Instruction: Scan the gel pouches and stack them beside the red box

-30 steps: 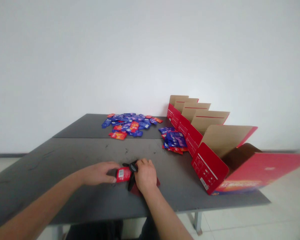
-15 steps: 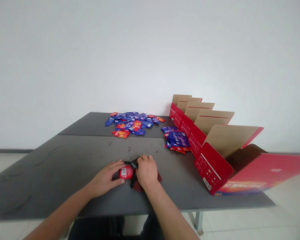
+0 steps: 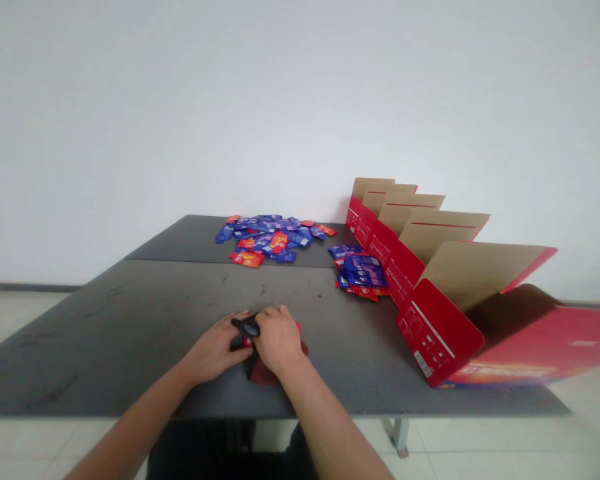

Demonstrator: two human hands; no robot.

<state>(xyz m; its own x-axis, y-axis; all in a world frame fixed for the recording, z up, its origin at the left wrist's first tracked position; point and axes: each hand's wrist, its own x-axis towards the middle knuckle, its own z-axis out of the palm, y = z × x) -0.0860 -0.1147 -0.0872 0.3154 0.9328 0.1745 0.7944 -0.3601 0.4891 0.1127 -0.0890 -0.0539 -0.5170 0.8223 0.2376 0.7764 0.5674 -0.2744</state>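
My right hand (image 3: 280,340) is closed over a small black tool (image 3: 251,325) with a rounded grey part, low over the table's near side. My left hand (image 3: 217,351) presses against it from the left, thumb and fingers round a red packet (image 3: 249,341) that is mostly covered. Beneath my right hand lies a flat maroon thing (image 3: 264,375), and a bit of bright red shows beside the knuckles. The tool's exact kind is hidden by my fingers.
Blue and red-orange sachets (image 3: 265,237) lie heaped at the back of the dark table (image 3: 145,320). A smaller stack of sachets (image 3: 363,272) sits near a row of several open red cartons (image 3: 440,333) along the right, flaps raised. A pale wall stands behind.
My hands have come closer together and shifted left. The red packet, plainly visible between them before, is now mostly covered by the black tool and my fingers. The view has shifted slightly.
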